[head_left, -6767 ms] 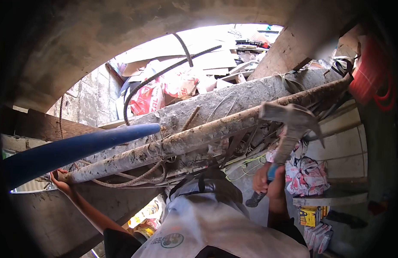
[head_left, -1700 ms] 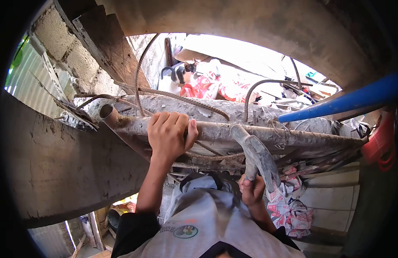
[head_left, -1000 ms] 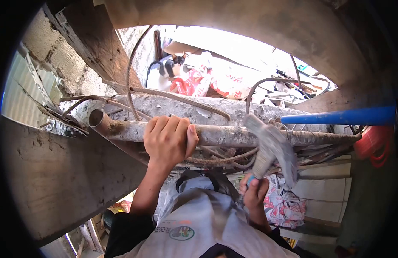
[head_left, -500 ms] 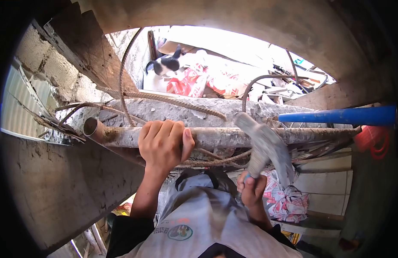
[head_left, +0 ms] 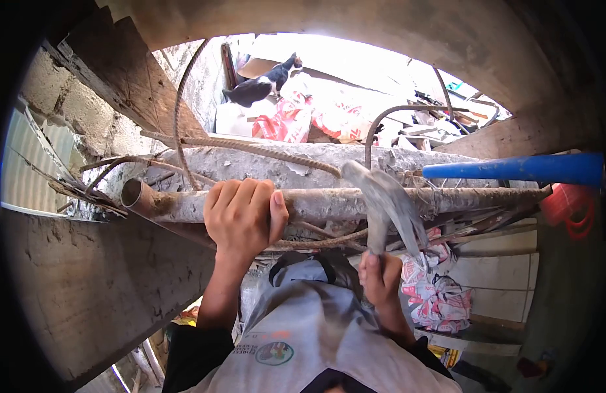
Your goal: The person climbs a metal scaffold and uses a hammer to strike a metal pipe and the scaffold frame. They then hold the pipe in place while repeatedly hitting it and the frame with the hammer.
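Observation:
My left hand (head_left: 240, 213) is wrapped over a rusty, cement-stained metal pipe (head_left: 329, 205) that runs across the view. To its right, my right hand (head_left: 381, 278) grips the handle of a claw hammer (head_left: 386, 193). The hammer's grey head is slightly blurred and overlaps the pipe, face toward the concrete beam (head_left: 237, 164) behind and claw slanting down to the right. Bent ribbed rebar (head_left: 270, 149) sticks out over the beam, close behind both hands. A blue tube-like piece (head_left: 512, 171) lies across the beam's right end.
A wooden plank (head_left: 129, 72) slants at upper left, above a broad board (head_left: 99, 281). Beyond the beam, a black-and-white cat (head_left: 263, 85) stands among printed plastic sacks (head_left: 283, 118) and scrap. Red plastic cord (head_left: 573, 209) hangs at right; another printed sack (head_left: 444, 304) lies below.
The hammer has shifted a little up and left, with my right hand still around it. My left hand stays on the pipe. The cat has turned and raised its head.

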A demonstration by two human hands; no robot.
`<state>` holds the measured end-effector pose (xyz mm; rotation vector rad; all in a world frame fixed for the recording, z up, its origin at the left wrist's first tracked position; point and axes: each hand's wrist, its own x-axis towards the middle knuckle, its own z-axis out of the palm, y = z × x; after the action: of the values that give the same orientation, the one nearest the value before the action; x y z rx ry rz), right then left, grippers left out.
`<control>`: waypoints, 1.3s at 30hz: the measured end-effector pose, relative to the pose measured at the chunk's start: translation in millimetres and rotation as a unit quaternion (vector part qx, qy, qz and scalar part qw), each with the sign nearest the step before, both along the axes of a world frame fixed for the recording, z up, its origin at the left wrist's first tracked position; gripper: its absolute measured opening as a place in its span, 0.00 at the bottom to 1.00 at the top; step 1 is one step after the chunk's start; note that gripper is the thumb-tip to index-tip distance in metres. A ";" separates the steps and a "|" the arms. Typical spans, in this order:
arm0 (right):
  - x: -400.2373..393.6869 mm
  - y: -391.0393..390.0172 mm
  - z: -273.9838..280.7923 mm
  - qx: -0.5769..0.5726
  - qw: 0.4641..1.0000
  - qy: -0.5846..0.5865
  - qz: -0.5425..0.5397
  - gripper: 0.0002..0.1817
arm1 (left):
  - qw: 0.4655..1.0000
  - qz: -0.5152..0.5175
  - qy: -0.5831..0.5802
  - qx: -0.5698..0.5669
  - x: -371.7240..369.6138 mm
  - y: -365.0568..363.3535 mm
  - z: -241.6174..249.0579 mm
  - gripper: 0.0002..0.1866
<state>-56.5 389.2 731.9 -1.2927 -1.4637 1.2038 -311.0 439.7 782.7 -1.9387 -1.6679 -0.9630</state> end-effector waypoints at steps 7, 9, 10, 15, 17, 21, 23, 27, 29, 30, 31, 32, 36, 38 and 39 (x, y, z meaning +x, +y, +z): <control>31.7 -31.9 -4.5 0.065 0.997 0.018 0.047 0.32 | 1.000 -0.006 -0.009 -0.001 -0.6 1.8 -0.4 0.09; 48.1 -45.2 -46.1 0.044 0.996 0.051 0.055 0.31 | 1.000 -0.005 -0.011 0.003 -0.5 1.9 -0.5 0.09; 51.1 -48.1 -58.7 0.025 0.994 0.085 0.063 0.29 | 1.000 -0.006 -0.009 0.002 -0.5 2.2 -0.1 0.09; 4.9 -4.7 -18.4 0.174 0.980 -0.080 0.053 0.24 | 1.000 -0.009 -0.010 -0.010 -1.4 -0.5 2.5 0.10; 5.9 -7.4 -25.0 0.087 0.992 -0.024 0.093 0.26 | 1.000 -0.012 -0.010 -0.011 -2.6 -0.7 2.6 0.10; 19.4 -19.0 -28.7 0.094 0.991 0.020 0.089 0.29 | 1.000 -0.014 -0.013 -0.022 -4.2 -1.3 3.1 0.09; 32.0 -15.3 -26.4 0.042 0.991 0.022 0.122 0.17 | 0.999 -0.010 -0.014 -0.028 -4.4 -2.6 4.3 0.09; 22.5 -1.9 -25.1 0.094 0.979 -0.067 0.169 0.10 | 0.998 -0.024 -0.042 -0.038 -4.4 -5.5 9.7 0.08; 15.8 6.6 -26.0 0.103 0.976 -0.056 0.185 0.11 | 0.997 -0.022 -0.066 0.019 -10.5 -13.4 22.4 0.11; 11.7 9.9 -27.8 0.110 0.973 -0.047 0.200 0.12 | 0.996 -0.010 -0.065 0.053 -20.6 -22.4 32.8 0.14; 19.0 8.2 -36.4 0.084 0.966 -0.041 0.241 0.15 | 0.988 0.010 -0.097 0.123 -33.6 -26.5 33.4 0.16; 32.3 -1.1 -44.5 0.085 0.965 -0.034 0.247 0.15 | 0.973 0.032 -0.128 0.191 -49.0 -32.9 33.7 0.19; 46.0 -15.8 -49.9 -0.173 0.936 0.119 0.282 0.18 | 0.901 0.177 -0.319 0.235 -117.1 -45.7 22.1 0.22; 35.3 -11.0 -39.4 -0.136 0.947 0.090 0.276 0.24 | 0.859 0.095 -0.472 0.174 -141.5 -45.6 10.4 0.22; 30.0 -7.4 -34.2 -0.128 0.947 0.087 0.283 0.26 | 0.867 0.055 -0.475 0.138 -152.3 -43.0 -0.7 0.23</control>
<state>-26.5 381.8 697.7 -0.9123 -1.6402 1.8854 -463.2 396.7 782.0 -1.1814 -1.8925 -2.1913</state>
